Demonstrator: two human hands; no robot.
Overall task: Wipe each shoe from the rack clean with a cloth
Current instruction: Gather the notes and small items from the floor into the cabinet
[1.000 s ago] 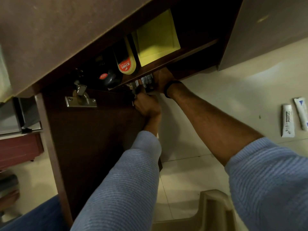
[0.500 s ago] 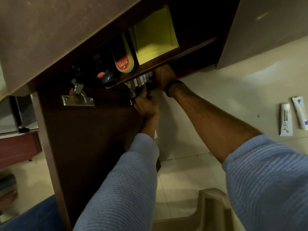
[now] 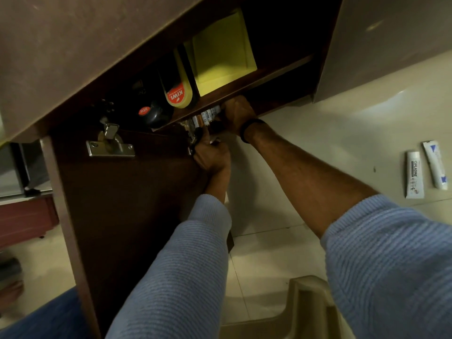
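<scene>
Overhead, the brown cabinet (image 3: 122, 57) fills the far left of the view. Its open door (image 3: 127, 204) stands on the left like a wall. So the free room for the arms is only the gap between the door edge and the grey panel (image 3: 391, 33) on the right. Under the shelf (image 3: 256, 81) the space is low and dark.

The right hand (image 3: 236, 113) reaches into this space. Its fingers are hidden below the shelf edge, so I cannot tell how far they are opened or if they hold something. The left hand (image 3: 212, 157) is just beside it, nearer, at the door edge. Its fingers are curled and a small shiny bit (image 3: 191, 145) shows beside them, but whether the hand holds it I cannot tell. A row of small cylinders (image 3: 206, 117) lies under the shelf, just left of the right hand.

Compared with one second before, both hands stay at almost the same place.

On the shelf stand a yellow box (image 3: 220, 52), a Kiwi polish bottle (image 3: 178, 94) just left of it, and a black round container (image 3: 151, 113) further left. The pale tiled floor (image 3: 342, 123) carries a beige stool (image 3: 308, 309) near and two tubes (image 3: 414, 174) far right. The dark shapes (image 3: 9, 277) at the left edge are too blurred to say if they are shoes. A cloth I cannot make out.
</scene>
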